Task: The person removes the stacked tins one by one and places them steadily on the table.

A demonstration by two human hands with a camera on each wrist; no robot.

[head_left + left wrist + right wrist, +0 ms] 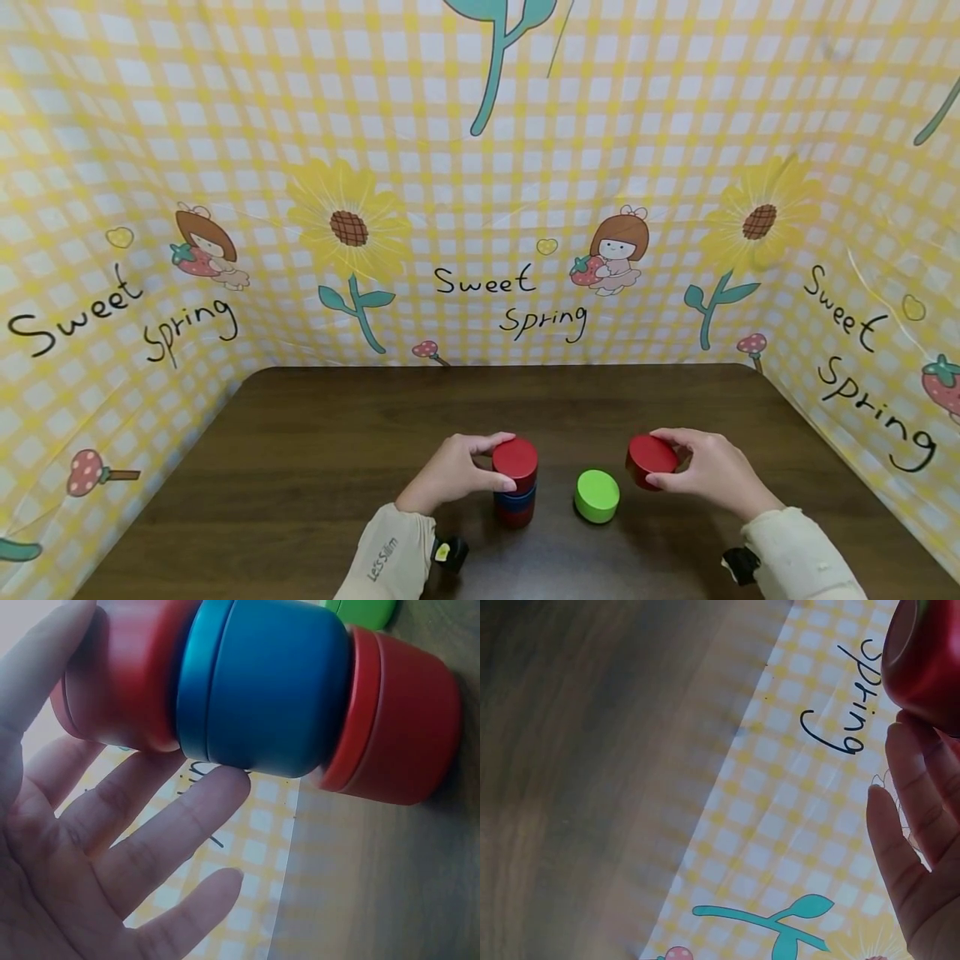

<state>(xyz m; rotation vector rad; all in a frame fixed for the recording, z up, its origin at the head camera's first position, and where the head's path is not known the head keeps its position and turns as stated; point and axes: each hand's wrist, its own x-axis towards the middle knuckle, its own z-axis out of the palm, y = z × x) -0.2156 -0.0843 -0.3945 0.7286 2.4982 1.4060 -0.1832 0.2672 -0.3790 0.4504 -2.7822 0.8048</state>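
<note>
Your left hand [450, 475] pinches the top red tin [515, 463] of a red-blue-red stack [515, 496] standing on the dark table [300, 450]; your right hand [705, 471] grips a tilted red tin [649, 459] just above it; a green tin [597, 495] lies between; your sleeve reads "Let'sSlim"; the backdrop [480, 208] reads "Sweet Spring"

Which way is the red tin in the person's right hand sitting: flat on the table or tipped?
Tipped: the red tin leans in the right hand, its round face turned sideways.
</note>
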